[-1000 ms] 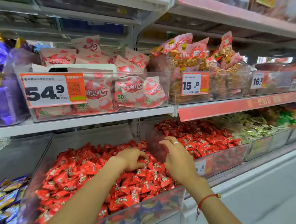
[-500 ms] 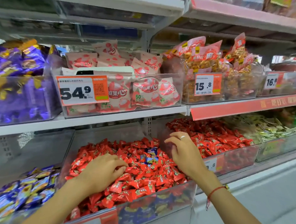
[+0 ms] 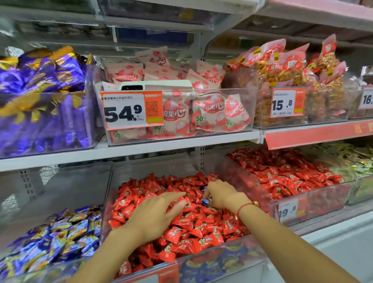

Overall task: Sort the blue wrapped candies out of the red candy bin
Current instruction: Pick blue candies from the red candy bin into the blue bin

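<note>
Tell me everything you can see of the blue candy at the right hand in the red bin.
The blue candy shows only as a small shiny blue wrapper with a pale twisted end, peeking out below the fingers of the right hand, which curl over and pinch it. It lies on top of the red candies near the middle of the clear bin. Most of it is hidden. Another dark blue bit sits just behind the fingers.

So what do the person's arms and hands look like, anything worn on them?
Both forearms are bare, with no sleeves in view and no gloves. The right hand has a thin red string bracelet round the wrist, with a small bead or knot on its outer side. The left hand and its wrist show nothing worn. No ring can be made out on either hand in this frame.
</note>
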Demonstrator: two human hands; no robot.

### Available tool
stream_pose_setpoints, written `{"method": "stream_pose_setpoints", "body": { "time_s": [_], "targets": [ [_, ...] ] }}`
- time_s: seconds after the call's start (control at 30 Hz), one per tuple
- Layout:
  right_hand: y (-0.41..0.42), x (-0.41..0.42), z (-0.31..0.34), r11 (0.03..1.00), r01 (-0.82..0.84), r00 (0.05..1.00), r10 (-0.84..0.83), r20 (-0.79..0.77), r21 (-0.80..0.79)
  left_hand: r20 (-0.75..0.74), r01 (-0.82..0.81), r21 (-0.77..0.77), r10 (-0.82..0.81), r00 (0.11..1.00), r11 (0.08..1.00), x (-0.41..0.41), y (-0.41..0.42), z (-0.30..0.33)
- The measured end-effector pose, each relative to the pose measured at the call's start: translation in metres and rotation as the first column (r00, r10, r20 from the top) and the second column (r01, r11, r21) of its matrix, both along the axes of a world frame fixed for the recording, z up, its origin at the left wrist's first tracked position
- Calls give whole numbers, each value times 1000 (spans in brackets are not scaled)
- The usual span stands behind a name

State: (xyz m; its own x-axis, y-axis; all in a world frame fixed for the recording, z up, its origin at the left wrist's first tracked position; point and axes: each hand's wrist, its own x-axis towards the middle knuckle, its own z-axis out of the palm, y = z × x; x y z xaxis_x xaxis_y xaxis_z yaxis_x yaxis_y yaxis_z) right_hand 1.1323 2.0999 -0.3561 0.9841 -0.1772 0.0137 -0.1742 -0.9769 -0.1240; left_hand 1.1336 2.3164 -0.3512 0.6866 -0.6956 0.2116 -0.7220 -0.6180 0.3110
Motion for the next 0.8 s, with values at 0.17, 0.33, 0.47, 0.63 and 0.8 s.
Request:
{"method": "stream_pose_setpoints", "body": {
  "time_s": [0.17,0.33,0.47,0.63,0.8],
  "targets": [
    [-9,-17,4,924,-132,973,52,225,359,21,-40,-125,43,999,991,-11,-9,6],
    [1,-40,14,407,-263,930,-136,342,875,-66,-68,-227,54,996,971,-22,-21,9],
    [21,-47,25,6,-285,927,-252,277,959,-255,-157,-479,34,966,864,-25,-32,16],
    [37,-46,23,70,-352,900,-248,358,933,-524,-361,-570,13,852,738,-28,-42,27],
    [24,-52,31,350,-321,934,-39,356,880,-649,-430,-557,-50,759,710,-31,-36,25]
  ]
}}
